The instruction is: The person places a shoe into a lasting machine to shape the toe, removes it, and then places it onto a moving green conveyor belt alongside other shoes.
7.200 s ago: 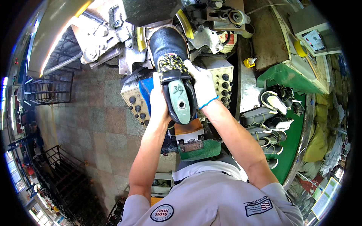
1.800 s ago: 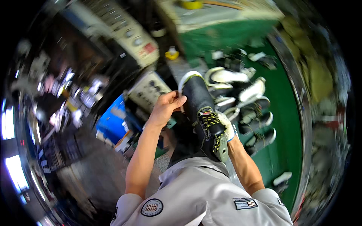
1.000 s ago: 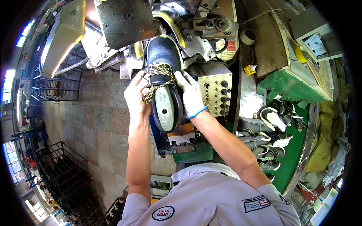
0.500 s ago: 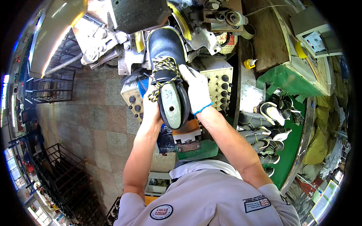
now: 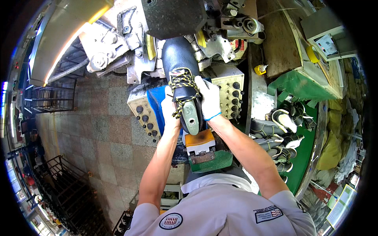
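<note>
A black leather shoe upper (image 5: 178, 55) with yellow-and-black laces sits on a grey-green last (image 5: 191, 112), its toe pointing away from me into the machine. My left hand (image 5: 171, 110), in a white glove, grips its left side near the laces. On the opposite side my right hand (image 5: 208, 97), gloved in white with a blue cuff edge, presses around the ankle part. Metal jaws of the machine (image 5: 173, 17) stand on both sides of the toe, and a dark block hangs over its tip. Below the heel is an orange-brown pad (image 5: 199, 138) on a metal bracket.
Control panels with black knobs (image 5: 232, 94) flank the shoe. To the right, several black shoe uppers (image 5: 275, 133) lie on a green surface (image 5: 305, 151). A wooden cabinet (image 5: 281, 35) stands at the far right; dark racks (image 5: 67, 192) stand on the tiled floor at left.
The shoe's toe has gone in between the machine's jaws, under the dark block. Both hands still hold the shoe. My view has shifted slightly.
</note>
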Demonstrator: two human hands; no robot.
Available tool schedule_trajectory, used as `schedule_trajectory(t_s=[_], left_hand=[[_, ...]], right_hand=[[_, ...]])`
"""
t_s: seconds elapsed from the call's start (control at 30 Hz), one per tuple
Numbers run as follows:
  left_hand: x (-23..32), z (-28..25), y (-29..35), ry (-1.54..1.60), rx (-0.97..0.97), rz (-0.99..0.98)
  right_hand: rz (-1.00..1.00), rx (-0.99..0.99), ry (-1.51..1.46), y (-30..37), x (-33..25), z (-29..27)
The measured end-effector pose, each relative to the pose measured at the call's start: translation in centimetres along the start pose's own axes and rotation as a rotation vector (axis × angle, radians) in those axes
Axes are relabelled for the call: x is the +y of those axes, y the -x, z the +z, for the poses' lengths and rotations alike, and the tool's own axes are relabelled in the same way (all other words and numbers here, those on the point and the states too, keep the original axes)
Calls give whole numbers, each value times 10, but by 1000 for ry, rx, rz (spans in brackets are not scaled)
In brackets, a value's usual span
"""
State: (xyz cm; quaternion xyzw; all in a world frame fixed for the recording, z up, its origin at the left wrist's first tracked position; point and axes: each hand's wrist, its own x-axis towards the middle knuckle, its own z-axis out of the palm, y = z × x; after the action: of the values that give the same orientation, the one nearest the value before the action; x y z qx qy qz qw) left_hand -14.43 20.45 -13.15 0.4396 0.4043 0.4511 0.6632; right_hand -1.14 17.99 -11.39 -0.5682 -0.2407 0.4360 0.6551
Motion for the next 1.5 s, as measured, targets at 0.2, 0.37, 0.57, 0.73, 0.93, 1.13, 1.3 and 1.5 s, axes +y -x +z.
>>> schedule_trajectory(t_s=[0.2,0.37,0.57,0.73,0.93,1.13,1.3,1.5], left_hand=[[6,5,1,-210,-39,143],[14,9,4,21,56,13],[-34,-44,53,-636,203,-47],[-213,-88,166,-804,-5,-295],[-218,-66,139,-955,73,19],[-167,-65,143,-892,154,-150],[-105,-74,189,-893,341,-54],[59,-50,252,-1126,494,177]], right_hand=[[-73,-3,109,5,-8,-2],[-48,-13,75,8,-16,2],[-4,2,-40,27,-12,-56],[91,42,-190,96,-32,-136],[169,218,100,135,-45,-176],[128,31,93,134,-54,-149],[104,-69,76,154,-70,-132],[59,-319,236,211,-101,-65]])
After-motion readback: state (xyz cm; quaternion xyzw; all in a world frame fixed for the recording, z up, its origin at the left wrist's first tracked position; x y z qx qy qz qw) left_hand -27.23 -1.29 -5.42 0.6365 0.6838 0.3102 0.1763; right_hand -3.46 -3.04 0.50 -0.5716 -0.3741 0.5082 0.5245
